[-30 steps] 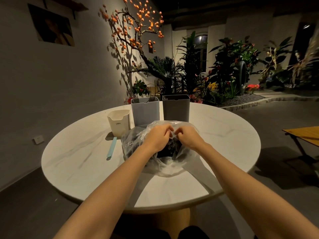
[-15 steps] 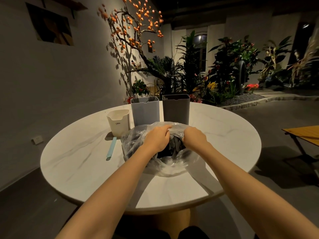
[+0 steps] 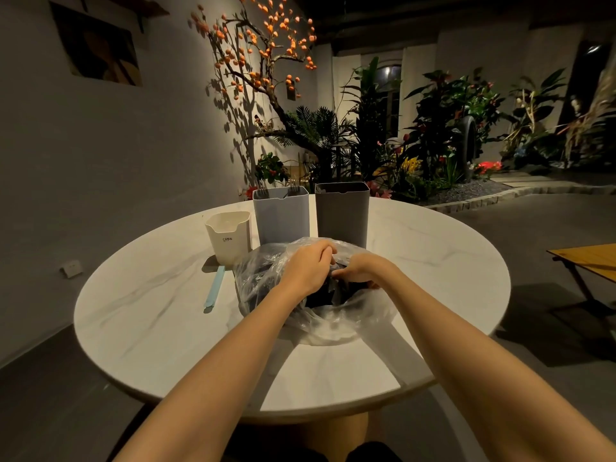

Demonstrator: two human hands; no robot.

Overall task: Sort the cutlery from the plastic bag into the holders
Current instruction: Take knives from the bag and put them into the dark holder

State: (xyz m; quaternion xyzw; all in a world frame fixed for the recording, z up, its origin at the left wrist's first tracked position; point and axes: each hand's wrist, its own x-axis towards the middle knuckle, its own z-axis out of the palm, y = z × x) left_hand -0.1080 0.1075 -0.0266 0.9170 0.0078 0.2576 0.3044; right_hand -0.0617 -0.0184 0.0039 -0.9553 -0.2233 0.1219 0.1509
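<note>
Two bare forearms entered from 6 o'clock and converged over the round marble-patterned desk [image 3: 140, 315]. At the centre of the desk lay the clear plastic bag [image 3: 330, 323], crumpled, its mouth turned up toward the wearer, with dark cutlery [image 3: 320, 296] dimly visible inside; individual pieces could not be told apart. The left hand [image 3: 308, 266] lay over the bag's upper edge with its fingers curled onto the film, apparently pinching it so that the opening stayed spread. The right hand [image 3: 361, 270], just beside it at 3 o'clock, reached knuckles-up into the mouth with its fingers bent down into the dark contents; whether they were closed on a piece could not be told. The bag seemed placed close to the holders to keep each transfer short. At 9 o'clock of the bag a pale blue utensil [image 3: 214, 290] lay flat on the desk. Beyond, toward 12 o'clock, three holders stood in a row: a small cream holder [image 3: 230, 238] at 11 o'clock, a tall blue-grey holder [image 3: 281, 216] already showing fork tines [image 3: 294, 189] above its rim, and a dark grey holder [image 3: 342, 213] at 12 o'clock. Plants and an orange-fruited tree [image 3: 260, 55] closed the background.
</note>
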